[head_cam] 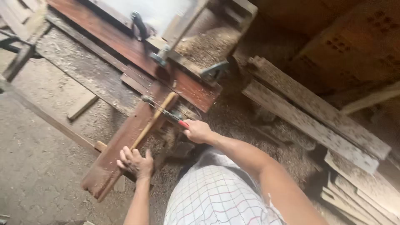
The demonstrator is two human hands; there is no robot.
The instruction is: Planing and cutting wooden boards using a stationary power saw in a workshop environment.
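Two bare hands in view, both engaged. Left hand (135, 162), low-centre of view: fingers curled shut round the near end of a long pale wooden handle (153, 121), which runs up and to the right from the hand, lying along a reddish-brown wooden plank (121, 146). Plank slopes down-left from a dark red bench top (137, 52) w/ sawdust on it. Right hand (198, 131), just right of the handle: closed on the red grip of a slim metal tool (166, 111); tool shaft extends up-left from the hand and crosses the pale handle near its far end. Head of handle: cannot tell, blurred. Further right: weathered grey boards (316, 114) stacked on the sawdust-strewn floor (41, 166), well apart from both hands.
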